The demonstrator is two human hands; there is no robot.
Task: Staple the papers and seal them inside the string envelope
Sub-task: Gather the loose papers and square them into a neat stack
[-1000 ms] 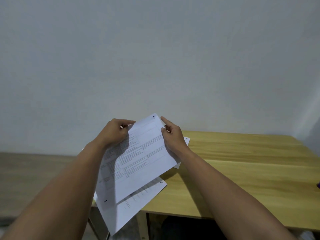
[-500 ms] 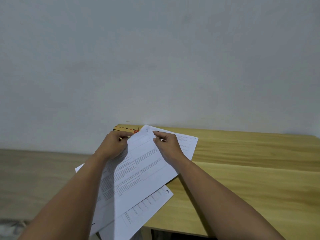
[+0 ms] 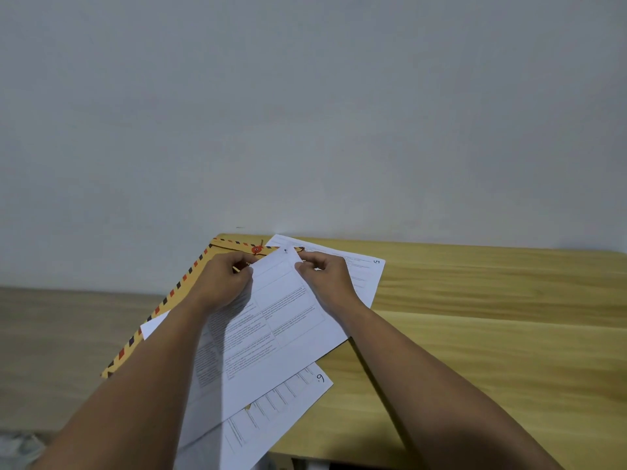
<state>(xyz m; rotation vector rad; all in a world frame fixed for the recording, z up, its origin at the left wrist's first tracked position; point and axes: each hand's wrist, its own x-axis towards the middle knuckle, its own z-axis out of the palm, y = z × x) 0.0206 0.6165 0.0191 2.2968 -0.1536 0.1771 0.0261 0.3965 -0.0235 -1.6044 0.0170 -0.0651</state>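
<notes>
A: Head view: holding one printed sheet point(image 3: 271, 320) by its far edge, left hand point(image 3: 224, 283) pinching the left part of that edge, right hand point(image 3: 325, 279) pinching the right, fingers of both curled onto the paper.

B: Lying where, the rest?

A: Resting underneath on the wooden table point(image 3: 475, 334): a page marked 6 point(image 3: 271, 415) poking out toward the near edge, a page marked 5 point(image 3: 363, 273) showing beyond the right hand. Sitting under all of it, the striped string envelope point(image 3: 183, 290), red string button point(image 3: 256, 249) showing at the far end.

B: Stapling yet?

A: Probably gathering and squaring loose pages, nothing stapled. No stapler showing anywhere.

B: Next?

A: Likely stacking the held sheet with pages 5 and 6, lining up corners, then finding a stapler.
</notes>
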